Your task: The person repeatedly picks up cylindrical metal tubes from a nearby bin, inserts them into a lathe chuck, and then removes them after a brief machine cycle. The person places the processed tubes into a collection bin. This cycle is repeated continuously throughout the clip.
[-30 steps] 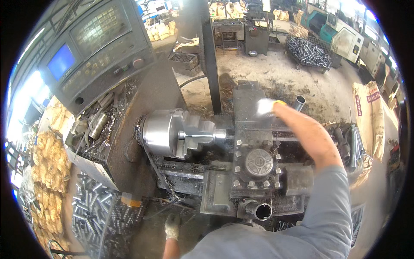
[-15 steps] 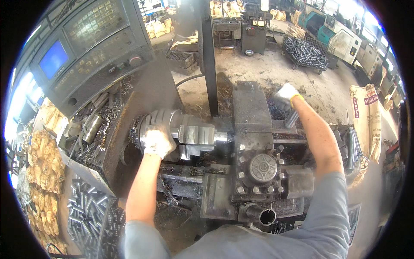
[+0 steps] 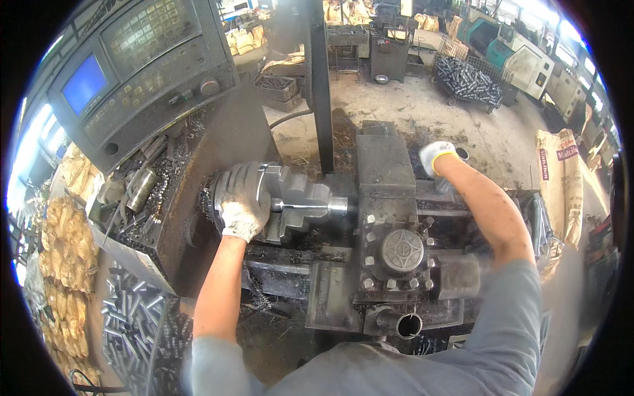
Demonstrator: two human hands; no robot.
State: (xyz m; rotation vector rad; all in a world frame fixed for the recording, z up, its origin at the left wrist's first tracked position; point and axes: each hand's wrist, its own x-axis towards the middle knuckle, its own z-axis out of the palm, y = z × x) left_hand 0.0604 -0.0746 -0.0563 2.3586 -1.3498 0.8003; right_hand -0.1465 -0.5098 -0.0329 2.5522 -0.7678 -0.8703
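Observation:
My left hand (image 3: 243, 201), in a white glove dirtied grey, curls over the rim of a lathe chuck (image 3: 276, 175). Stepped jaws stand out from the chuck's face, around a shiny metal cylinder (image 3: 338, 206) that points toward the turret. Beyond the bolted tool turret (image 3: 402, 251), my right hand (image 3: 436, 158) is gloved too, its fingers curled in. Right beside its wrist shows the round open end of a metal tube (image 3: 462, 154). The forearm covers part of that tube, and what the right fingers grip is hidden.
A control panel with a blue screen (image 3: 84, 84) rises at the left. Below it, a chip-strewn tray (image 3: 155, 239) holds metal bars. Many short tubes (image 3: 132, 313) lie at lower left. A dark post (image 3: 321, 99) stands behind the chuck; a wire cart (image 3: 467, 80) of parts stands farther back.
The chuck has turned, so its jaws sit differently; my left hand stays on it with fingers now clearer. My right hand has dropped slightly, and the tube beside it has shifted.

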